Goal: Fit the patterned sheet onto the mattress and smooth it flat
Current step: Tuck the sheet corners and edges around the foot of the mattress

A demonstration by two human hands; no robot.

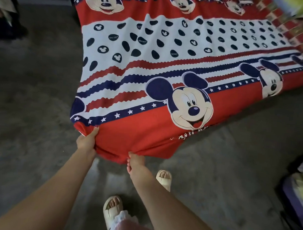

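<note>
Your left hand [87, 141] has its grip clamped on the near corner of the patterned sheet [167, 51], thumb lying up along the red border, fingers tucked under the fabric and hidden. Your right hand [136, 162] pinches the same red hem just to the right, fingers curled into a bunched fold of cloth. The sheet spreads away from you across the mattress, which is fully covered and not itself visible; the corner under your hands hangs off the near end, just above the floor [35, 92]. Pattern reads in bands: red border with cartoon mouse faces, navy star strip, red and navy wavy stripes, then white with dark dots. A few soft ripples run through the dotted band; the far right edge is blurred. You stand on grey concrete floor in pale slide sandals [112, 210], one foot ahead [164, 179] beside your right wrist. A frilled pink garment hem [125, 223] shows at bottom.
</note>
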